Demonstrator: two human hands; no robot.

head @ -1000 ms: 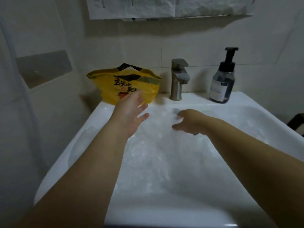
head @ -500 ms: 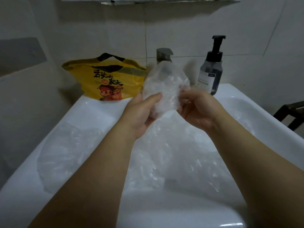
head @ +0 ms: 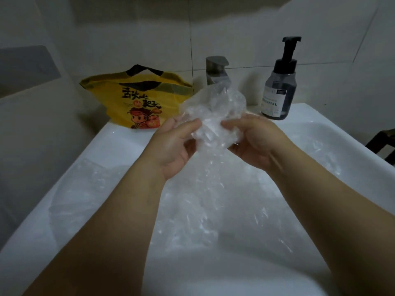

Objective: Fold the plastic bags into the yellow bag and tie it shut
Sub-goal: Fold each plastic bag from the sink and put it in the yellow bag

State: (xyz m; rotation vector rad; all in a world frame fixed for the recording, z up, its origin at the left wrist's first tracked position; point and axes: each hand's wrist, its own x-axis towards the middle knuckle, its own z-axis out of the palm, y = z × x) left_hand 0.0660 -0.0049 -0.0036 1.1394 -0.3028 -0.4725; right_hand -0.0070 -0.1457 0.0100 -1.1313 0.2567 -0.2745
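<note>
A clear crumpled plastic bag (head: 213, 107) is held up over the white sink (head: 111, 144). My left hand (head: 175, 144) grips its left side with thumb and fingers. My right hand (head: 254, 142) pinches its right side. The lower part of the bag trails down toward more clear plastic bags (head: 213, 210) lying in the basin. The yellow bag (head: 139, 97), with black handles and a cartoon print, stands upright on the sink's back left corner, just left of my hands.
A metal faucet (head: 215, 69) rises behind the held plastic. A dark pump soap bottle (head: 280, 90) stands on the back right rim. Tiled walls close in at the left and back. A dark chair part (head: 384, 142) shows at the right edge.
Both hands reached into the basin, took hold of a clear plastic bag and raised it in front of the faucet. Since half a second ago they have bunched it a little lower.
</note>
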